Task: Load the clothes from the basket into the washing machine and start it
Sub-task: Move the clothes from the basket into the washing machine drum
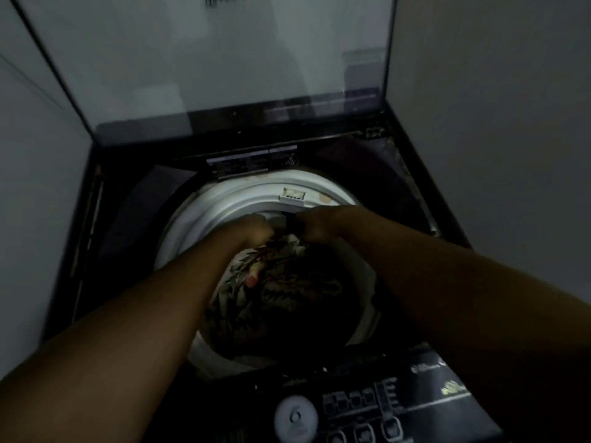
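Folds of the floral garment (275, 282), clutched by your left hand (252, 230) and right hand (315, 227) at the far side of the washing machine drum (198, 225), may drape over its rim if released high.

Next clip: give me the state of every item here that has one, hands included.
lid: raised, open.
drum: loaded with clothes.
clothes: bunched inside the drum.
left hand: gripping the clothes.
right hand: gripping the clothes.
control panel: untouched; too blurred to tell whether it is on.
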Motion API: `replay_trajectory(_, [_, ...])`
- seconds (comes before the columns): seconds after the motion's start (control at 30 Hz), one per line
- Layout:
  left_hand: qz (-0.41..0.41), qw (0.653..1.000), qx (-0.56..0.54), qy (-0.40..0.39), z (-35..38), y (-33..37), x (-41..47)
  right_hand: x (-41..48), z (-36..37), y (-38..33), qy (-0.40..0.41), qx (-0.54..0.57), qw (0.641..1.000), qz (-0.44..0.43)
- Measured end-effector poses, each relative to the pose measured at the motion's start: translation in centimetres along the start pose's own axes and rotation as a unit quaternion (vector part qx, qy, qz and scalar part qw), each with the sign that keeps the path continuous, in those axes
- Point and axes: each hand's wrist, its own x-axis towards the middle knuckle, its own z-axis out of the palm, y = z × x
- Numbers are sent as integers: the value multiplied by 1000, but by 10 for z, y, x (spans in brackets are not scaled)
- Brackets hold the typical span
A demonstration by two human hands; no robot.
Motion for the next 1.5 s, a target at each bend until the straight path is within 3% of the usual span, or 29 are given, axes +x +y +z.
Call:
replay_trajectory(0.17, [68,991,-1,112,-23,43,-62,-77,-22,7,151,8,988,-32])
replay_trajectory(0.33, [169,959,-44,223,-15,128,-132,-182,-22,53,336,31,940,-56])
replay_trajectory(0.47, [262,932,-47,245,21,217,-170,-252,2,123,385,72,920,-8])
replay_trajectory(0.7, [350,925,0,150,139,338,-185,-320,107,252,335,153,922,120])
replay_trajectory(0.9, [348,936,46,21,267,383,-159,-336,243,333,295,246,898,213])
replay_trajectory(1.13, [283,953,50,-90,426,364,-97,-324,408,384,221,318,878,281])
replay_trajectory(1.3, [200,965,31,-167,529,323,-57,-295,493,398,156,390,862,283])
replay_trajectory(1.5, [175,966,91,-164,621,274,-16,-243,575,408,138,441,838,289])
